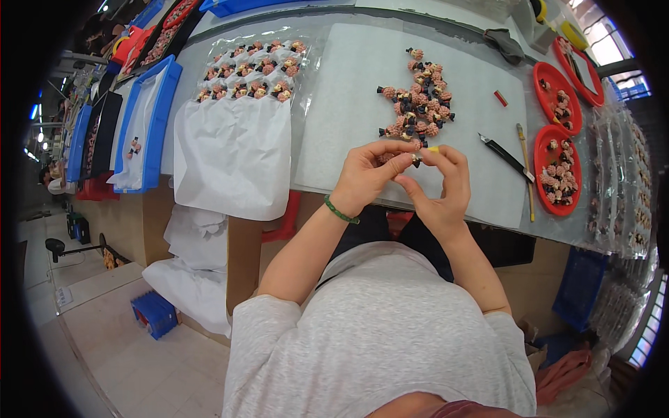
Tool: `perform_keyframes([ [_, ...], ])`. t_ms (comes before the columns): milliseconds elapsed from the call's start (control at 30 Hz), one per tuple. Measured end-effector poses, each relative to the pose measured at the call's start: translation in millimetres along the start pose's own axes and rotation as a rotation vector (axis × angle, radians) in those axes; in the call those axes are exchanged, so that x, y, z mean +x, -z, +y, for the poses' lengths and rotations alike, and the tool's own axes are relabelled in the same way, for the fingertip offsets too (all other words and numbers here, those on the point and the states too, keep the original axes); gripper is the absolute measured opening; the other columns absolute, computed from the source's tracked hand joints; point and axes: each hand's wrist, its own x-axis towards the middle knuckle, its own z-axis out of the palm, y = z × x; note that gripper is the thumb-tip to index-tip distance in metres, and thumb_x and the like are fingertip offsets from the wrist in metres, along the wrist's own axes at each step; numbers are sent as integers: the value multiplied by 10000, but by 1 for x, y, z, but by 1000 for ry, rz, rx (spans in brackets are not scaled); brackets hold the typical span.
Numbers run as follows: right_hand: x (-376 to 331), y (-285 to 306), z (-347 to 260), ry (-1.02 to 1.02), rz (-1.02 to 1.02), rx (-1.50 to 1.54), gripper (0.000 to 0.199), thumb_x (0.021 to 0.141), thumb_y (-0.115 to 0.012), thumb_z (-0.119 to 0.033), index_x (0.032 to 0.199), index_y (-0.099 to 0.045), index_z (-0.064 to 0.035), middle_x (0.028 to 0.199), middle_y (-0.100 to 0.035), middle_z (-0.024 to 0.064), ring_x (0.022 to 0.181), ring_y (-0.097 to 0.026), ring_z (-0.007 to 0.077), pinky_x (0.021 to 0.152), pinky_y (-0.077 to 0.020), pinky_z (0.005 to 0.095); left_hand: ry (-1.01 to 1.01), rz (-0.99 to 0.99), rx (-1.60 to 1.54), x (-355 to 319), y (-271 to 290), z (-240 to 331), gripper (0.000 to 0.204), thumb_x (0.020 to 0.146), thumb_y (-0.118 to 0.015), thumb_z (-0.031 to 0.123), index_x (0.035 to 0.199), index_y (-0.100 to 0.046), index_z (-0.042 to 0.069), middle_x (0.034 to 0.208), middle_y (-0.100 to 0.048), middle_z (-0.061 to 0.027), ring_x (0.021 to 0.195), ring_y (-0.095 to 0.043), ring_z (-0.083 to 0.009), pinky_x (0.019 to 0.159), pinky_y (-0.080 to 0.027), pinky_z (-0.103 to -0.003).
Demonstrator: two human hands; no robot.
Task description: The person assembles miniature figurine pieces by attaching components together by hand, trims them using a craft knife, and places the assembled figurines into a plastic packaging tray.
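Observation:
Over the near edge of the paper-covered table, my left hand [371, 171] pinches a small painted figurine [416, 159] between thumb and fingers. My right hand [447, 187] meets it from the other side, index fingertip at the figurine, thumb just below. Something yellow [433, 149] shows at a right fingertip; I cannot tell what it is. Most of the held figurine is hidden by my fingers. Just beyond my hands, a loose pile of pink, black and cream figurines [425, 97] lies on the white sheet [341, 90].
Left of the sheet, figurines stand in rows in a clear tray [254, 70] above white paper [233, 153]. A blue bin [169, 104] is farther left. To the right lie a craft knife [507, 159], a thin brush [524, 167], a red stick [500, 98] and red plates [540, 167] of figurines.

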Motion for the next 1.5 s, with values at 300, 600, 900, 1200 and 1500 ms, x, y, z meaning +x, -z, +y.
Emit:
perform_keyframes([
  [300, -9, 3, 8, -593, -58, 630, 225, 817, -601, -27, 1022, -552, 51, 906, -598, 104, 771, -589, 142, 670, -513, 257, -2, 2, -81, 1, -4, 3, 248, 806, -617, 47, 1048, -588, -1, 961, -617, -60, 831, -564, -89, 739, -478, -224],
  [600, -18, 2, 10, -397, -30, 521, 300, 781, -609, 53, 1066, -516, 52, 1019, -561, 124, 917, -571, 171, 806, -498, 280, -5, -42, -167, 0, 3, -6, 207, 814, -586, 11, 1020, -586, -8, 959, -615, -65, 822, -561, -93, 725, -476, -223],
  [900, -15, 5, 14, -246, -39, 349, 256, 779, -614, 46, 1026, -546, 34, 1027, -549, 120, 920, -562, 162, 808, -477, 263, 208, -32, -483, -3, 1, 7, 315, 839, -504, -35, 1151, -468, -11, 1050, -573, -85, 936, -555, -131, 830, -473, -258],
  [1200, 2, 8, 10, -509, -185, 566, 143, 819, -618, -74, 928, -596, 15, 879, -582, 46, 751, -535, 80, 643, -441, 200, -77, 17, 131, -3, 6, 1, 313, 869, -513, 73, 1161, -475, -35, 1045, -576, -103, 901, -569, -126, 803, -469, -250],
  [1500, 3, -4, 8, -623, -205, 533, 157, 848, -594, -143, 915, -597, 0, 841, -590, 42, 656, -537, 80, 580, -436, 202, -35, -88, 152, -19, 2, 14, 406, 850, -535, 47, 1232, -432, -41, 1079, -565, -100, 973, -541, -132, 829, -457, -259],
])
